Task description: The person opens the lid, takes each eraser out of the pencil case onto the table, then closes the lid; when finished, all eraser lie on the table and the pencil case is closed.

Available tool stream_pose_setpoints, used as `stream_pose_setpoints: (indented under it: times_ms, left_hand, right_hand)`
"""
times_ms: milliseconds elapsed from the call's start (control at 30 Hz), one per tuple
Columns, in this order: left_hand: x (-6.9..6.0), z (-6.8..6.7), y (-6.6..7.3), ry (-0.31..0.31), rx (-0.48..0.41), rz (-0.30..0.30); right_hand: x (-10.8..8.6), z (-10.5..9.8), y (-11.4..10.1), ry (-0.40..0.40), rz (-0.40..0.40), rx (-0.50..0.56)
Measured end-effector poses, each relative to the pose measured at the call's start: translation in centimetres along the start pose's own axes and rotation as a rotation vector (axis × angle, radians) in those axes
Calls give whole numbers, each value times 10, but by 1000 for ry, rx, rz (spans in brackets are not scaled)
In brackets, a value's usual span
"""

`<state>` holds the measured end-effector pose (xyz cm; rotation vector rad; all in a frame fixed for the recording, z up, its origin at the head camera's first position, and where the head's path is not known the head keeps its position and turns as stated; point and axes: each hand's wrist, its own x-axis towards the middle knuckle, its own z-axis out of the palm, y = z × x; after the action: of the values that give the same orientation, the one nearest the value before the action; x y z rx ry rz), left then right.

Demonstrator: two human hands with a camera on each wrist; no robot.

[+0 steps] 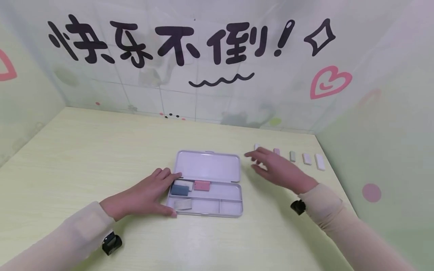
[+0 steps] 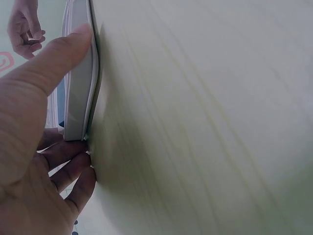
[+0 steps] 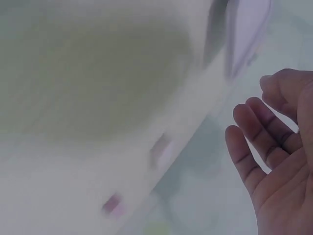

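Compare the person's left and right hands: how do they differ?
The left hand holds the left end of the open case; the right hand holds nothing. The left hand's thumb touches the case's near edge, while the right hand hovers above the table. Both come out of pale sleeves, with a black device at each wrist.

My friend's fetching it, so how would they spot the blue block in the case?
On the table lies an open pale case. In the long compartment beside its lid, at the left end, is the blue block. It partly hides a white block, left of a pink block, and is the only dark blue one.
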<state>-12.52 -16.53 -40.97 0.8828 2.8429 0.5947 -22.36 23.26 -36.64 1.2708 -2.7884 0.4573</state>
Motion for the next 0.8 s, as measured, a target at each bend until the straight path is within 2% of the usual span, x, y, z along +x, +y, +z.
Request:
stream_pose_setpoints:
  times_ms: [200, 467, 600, 800]
  left_hand:
    - [-1, 0, -1, -2, 4, -5]
    - [-1, -2, -3, -15, 9, -5]
    - [0, -2, -2, -12, 2, 2]
    - [1, -2, 0, -8, -4, 5]
  right_hand:
    - [24, 17, -51, -52, -176, -101]
    - [55, 39, -86, -142, -330, -167]
    - [63, 47, -95, -196, -345, -158]
    - [66, 50, -99, -273, -293, -140]
